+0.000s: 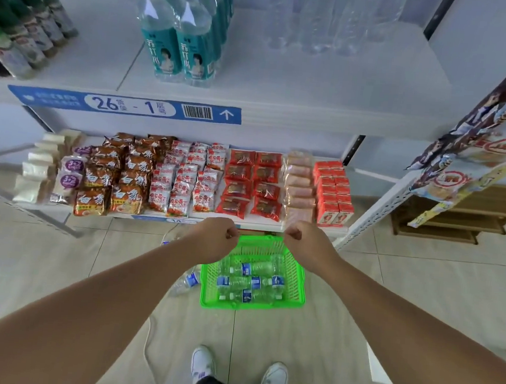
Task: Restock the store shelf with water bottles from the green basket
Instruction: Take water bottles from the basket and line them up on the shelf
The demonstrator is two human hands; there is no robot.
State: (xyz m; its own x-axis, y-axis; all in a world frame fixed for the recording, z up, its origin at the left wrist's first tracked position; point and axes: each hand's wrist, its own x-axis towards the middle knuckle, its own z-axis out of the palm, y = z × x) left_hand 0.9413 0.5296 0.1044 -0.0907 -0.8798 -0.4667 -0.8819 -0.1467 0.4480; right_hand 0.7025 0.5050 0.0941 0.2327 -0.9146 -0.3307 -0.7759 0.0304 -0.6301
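Observation:
A green basket (251, 307) sits on the tiled floor in front of the shelf unit, with several clear water bottles (251, 283) with blue labels lying in it. Another such bottle (187, 281) lies on the floor just left of the basket. My left hand (218, 238) and my right hand (301, 242) hover above the basket's far end, both with fingers curled into fists and nothing in them. On the upper shelf (285, 84), clear bottles with blue caps (317, 20) stand at the back right, with bare shelf in front of them.
Teal-labelled bottles (182, 38) stand mid-shelf and green-capped bottles (30, 25) at the left. The lower shelf holds rows of snack packets (185, 179). Hanging packets (481, 126) and a wooden rack (473, 217) are at the right. My shoes (239, 374) are behind the basket.

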